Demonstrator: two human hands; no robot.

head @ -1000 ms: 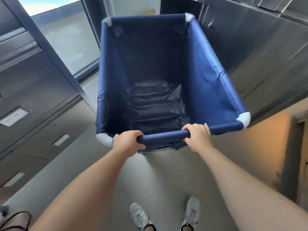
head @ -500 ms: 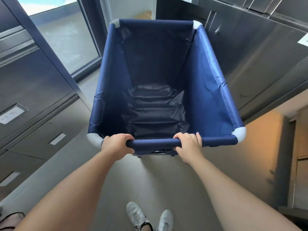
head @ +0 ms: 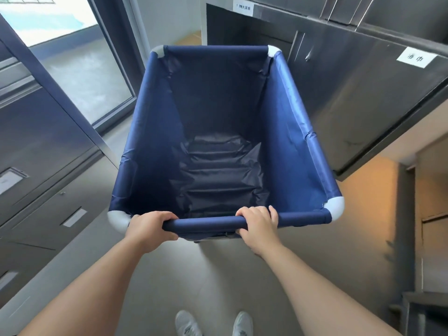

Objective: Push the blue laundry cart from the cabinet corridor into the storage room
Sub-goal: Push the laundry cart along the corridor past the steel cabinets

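Observation:
The blue laundry cart (head: 286, 132) fills the middle of the head view, a deep fabric bin with white corner caps and nothing inside. My left hand (head: 149, 227) wraps the near rim bar close to the left corner. My right hand (head: 258, 226) wraps the same bar right of centre. Both arms are stretched forward. The cart stands in a narrow corridor, its right side close to the cabinets.
Steel cabinets (head: 363, 98) with paper labels line the right side. Grey drawer cabinets (head: 43, 190) line the left, with a large window (head: 80, 69) beyond. A passage (head: 184, 25) opens ahead past the cart. An orange-lit opening (head: 373, 214) lies at the right. My white shoes (head: 211, 323) are on the grey floor.
The cart has rolled forward along the corridor between the cabinets. Both hands have kept their grip on the near bar, and the labelled cabinets on the right have come into view.

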